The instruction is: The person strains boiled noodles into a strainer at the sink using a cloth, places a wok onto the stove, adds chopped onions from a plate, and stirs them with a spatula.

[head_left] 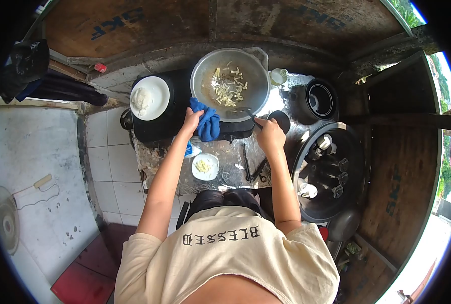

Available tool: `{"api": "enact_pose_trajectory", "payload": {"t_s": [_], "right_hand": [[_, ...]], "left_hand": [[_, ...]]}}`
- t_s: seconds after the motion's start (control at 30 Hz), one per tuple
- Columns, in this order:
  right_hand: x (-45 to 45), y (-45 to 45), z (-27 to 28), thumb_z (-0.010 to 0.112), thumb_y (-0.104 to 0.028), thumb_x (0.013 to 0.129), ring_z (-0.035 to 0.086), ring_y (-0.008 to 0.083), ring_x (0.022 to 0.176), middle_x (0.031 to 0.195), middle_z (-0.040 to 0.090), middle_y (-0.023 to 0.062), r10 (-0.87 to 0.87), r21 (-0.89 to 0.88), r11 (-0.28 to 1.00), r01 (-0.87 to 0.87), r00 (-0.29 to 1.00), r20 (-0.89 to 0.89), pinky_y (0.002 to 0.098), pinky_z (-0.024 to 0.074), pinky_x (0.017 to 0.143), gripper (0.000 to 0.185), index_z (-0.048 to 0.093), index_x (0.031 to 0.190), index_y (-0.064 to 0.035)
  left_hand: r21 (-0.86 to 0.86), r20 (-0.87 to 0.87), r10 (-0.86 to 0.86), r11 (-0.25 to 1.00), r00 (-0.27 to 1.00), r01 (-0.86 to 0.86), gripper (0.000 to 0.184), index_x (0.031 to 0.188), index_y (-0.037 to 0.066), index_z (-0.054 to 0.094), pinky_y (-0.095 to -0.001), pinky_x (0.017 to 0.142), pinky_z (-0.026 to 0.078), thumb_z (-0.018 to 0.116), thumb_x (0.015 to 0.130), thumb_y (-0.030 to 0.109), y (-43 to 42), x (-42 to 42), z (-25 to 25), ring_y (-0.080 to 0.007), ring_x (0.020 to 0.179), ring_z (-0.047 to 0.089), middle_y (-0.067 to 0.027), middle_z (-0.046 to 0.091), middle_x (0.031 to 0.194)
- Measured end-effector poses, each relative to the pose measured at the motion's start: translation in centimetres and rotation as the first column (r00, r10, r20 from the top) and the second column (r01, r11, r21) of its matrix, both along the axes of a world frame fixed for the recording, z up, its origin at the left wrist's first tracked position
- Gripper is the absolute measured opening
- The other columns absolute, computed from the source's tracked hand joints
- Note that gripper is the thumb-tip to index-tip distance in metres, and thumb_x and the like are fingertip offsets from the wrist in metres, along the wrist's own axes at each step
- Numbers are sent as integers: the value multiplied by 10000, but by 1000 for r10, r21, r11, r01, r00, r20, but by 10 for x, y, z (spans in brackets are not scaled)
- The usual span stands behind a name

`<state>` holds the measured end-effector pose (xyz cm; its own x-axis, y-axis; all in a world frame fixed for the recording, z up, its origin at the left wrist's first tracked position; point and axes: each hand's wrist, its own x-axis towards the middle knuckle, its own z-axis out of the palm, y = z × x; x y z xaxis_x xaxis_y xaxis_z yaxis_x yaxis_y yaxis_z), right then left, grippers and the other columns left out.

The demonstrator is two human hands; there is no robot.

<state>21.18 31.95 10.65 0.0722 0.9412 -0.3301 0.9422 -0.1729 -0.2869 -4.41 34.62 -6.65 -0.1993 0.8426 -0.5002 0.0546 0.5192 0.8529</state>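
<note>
A large metal pan [202,71] sits on the black stove [177,121], with pale chopped strips [228,86] spread over its bottom. Bunched in my left hand [191,120] is a blue cloth [209,126], pressed against the pan's near left rim. My right hand [271,136] is closed around the dark handle of a spatula [243,110], whose blade lies inside the pan near its front edge. Left of the pan, a white plate [158,96] holds a white mound [142,100]. Nearer to me stands a small white dish [211,174] with chopped pale bits.
A glass jar [278,76] stands right of the pan, and a black pot [319,100] farther right. A big black basin [311,147] holds glasses and cups. Scissors [258,176] lie on the foil-covered table [230,159] near its front edge.
</note>
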Motion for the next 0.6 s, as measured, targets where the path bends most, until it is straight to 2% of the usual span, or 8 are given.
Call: {"api": "enact_pose_trajectory", "payload": {"t_s": [0.1, 0.17, 0.3, 0.53, 0.6], "right_hand": [[-22, 20, -33, 507, -7, 721, 608, 336, 893, 1093, 531, 206, -14, 32, 999, 16, 999, -52, 396, 496, 756, 495, 598, 1137, -258], [-32, 38, -61, 519, 5, 707, 607, 352, 866, 1104, 514, 225, -44, 172, 983, 64, 992, -116, 407, 496, 735, 525, 578, 1162, -250], [-42, 64, -63, 526, 17, 697, 609, 360, 832, 1078, 510, 224, -113, 348, 921, 177, 974, -197, 418, 493, 716, 549, 562, 1180, -241], [-28, 60, -67, 535, 16, 691, 612, 345, 812, 1028, 526, 193, 26, 220, 976, 2, 992, -126, 413, 496, 707, 508, 606, 1124, -240], [-22, 43, -69, 536, 12, 693, 611, 336, 830, 1016, 532, 189, -8, 259, 965, 29, 997, -83, 404, 495, 718, 501, 613, 1114, -247]], "left_hand": [[-15, -2, -12, 1000, 1000, 12, 525, 1181, -53, 359, -305, 933, 348, 566, 792, 232, -2, 1, 12, -230, 1095, 467, -181, 481, 1162], [-22, 27, -28, 999, 999, 28, 561, 1188, -83, 355, -306, 935, 344, 574, 779, 232, -1, -1, 15, -255, 1111, 464, -209, 475, 1177], [-35, -9, -15, 999, 1000, 15, 535, 1172, -65, 367, -306, 929, 349, 575, 782, 236, 0, -1, 14, -243, 1101, 466, -193, 481, 1162], [-19, -30, -16, 1000, 999, 15, 507, 1159, -43, 375, -310, 926, 356, 572, 789, 242, 1, -1, 6, -228, 1079, 477, -169, 492, 1140], [-18, -27, -19, 1000, 999, 18, 514, 1166, -45, 371, -310, 930, 354, 572, 791, 242, 0, 0, 7, -228, 1085, 473, -170, 489, 1147]]}}
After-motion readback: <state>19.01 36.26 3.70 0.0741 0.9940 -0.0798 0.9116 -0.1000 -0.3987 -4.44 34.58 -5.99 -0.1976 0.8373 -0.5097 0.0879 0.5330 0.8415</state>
